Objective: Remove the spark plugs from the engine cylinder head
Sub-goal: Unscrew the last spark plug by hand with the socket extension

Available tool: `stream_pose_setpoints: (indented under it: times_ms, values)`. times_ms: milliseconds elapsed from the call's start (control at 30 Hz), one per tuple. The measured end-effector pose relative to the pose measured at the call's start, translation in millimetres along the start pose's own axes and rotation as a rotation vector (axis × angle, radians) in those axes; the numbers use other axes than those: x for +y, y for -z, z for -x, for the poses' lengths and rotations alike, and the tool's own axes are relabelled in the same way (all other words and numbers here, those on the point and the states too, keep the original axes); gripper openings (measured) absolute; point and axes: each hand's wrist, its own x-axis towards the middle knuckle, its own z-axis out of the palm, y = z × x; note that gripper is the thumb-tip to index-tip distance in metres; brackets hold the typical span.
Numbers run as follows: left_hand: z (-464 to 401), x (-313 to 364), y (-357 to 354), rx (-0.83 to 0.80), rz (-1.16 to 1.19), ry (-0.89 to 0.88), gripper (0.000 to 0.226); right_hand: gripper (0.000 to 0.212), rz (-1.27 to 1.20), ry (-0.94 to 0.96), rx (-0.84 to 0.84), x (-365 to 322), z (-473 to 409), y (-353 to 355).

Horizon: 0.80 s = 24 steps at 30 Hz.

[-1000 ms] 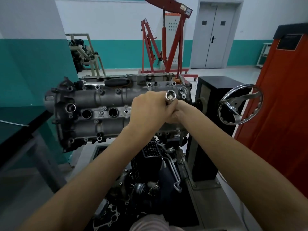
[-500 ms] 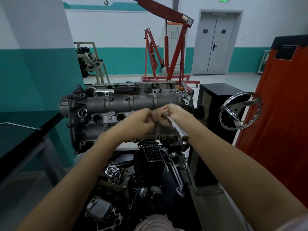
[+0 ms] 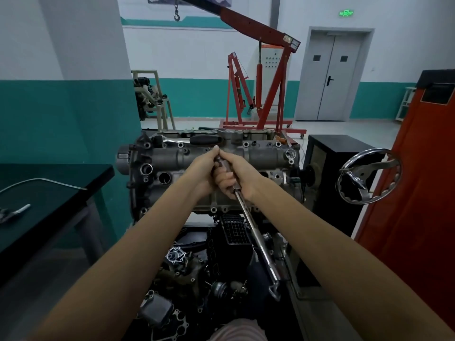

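From the head view, the long chrome extension bar (image 3: 251, 225) is now seen trailing down and to the right from the hands, its far end reaching low beside the black stand; half a second ago only a short length showed. The hands have been drawn closer together and higher on the grey cast-metal cylinder head (image 3: 214, 166). The bar's upper tip and the plug well beneath it are hidden by the fingers, and no spark plug can be made out. The left hand (image 3: 203, 168) is curled around the top of the bar, thumb extended upward. The right hand (image 3: 236, 175) is clamped around the shaft just below. Open round wells (image 3: 164, 177) are seen left of the hands.
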Motion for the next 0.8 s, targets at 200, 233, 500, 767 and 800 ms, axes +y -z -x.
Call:
stream_pose_setpoints:
  times_ms: [200,233,500,767,800]
  values:
    - [4,22,16,0.094,0.236,-0.27,0.04,0.047,0.099,0.119,0.068,15,-6,-20]
    - [6,27,25,0.11,0.297,-0.309,0.038,0.045,0.109,0.153,0.1,15,-6,-21]
    - [57,-3,69,-0.145,-0.354,-0.038,0.035,0.043,-0.058,0.42,0.315,19,-24,-43]
    - [68,-8,87,-0.217,-0.312,-0.112,0.023,0.032,-0.02,0.419,0.276,40,-36,-64]
    - [67,-7,88,-0.193,-0.319,-0.14,0.022,0.032,-0.018,0.38,0.253,43,-34,-65]
